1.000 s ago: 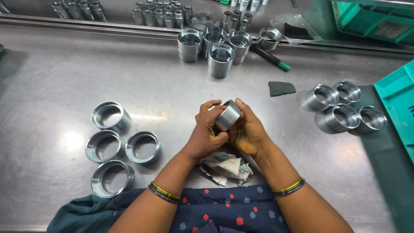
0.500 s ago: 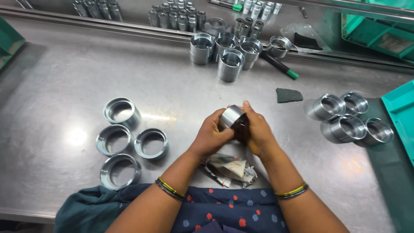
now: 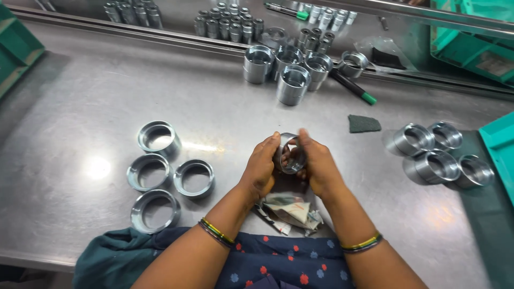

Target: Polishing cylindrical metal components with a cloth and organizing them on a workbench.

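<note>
Both hands at frame centre: left hand (image 3: 261, 170) and right hand (image 3: 320, 167), fingers clamped on one steel ring (image 3: 289, 154), held above the bench (image 3: 80, 96). Four rings (image 3: 160, 168) lie lower left, four sleeves (image 3: 439, 155) at right, more stock (image 3: 286, 72) upper centre.

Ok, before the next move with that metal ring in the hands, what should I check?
1. Short silver metal ring held by both hands: ok, left hand and right hand grip its sides.
2. Ring lifted off the steel table: ok.
3. Ring's open end visible: ok, tilted toward the camera.
4. Crumpled wrapper below the hands: not ok, lies right under the work.
5. Four flat metal rings on the left kept apart from the four on the right: ok.
6. Ring's surface condition: cannot tell, fingers blurred.
</note>
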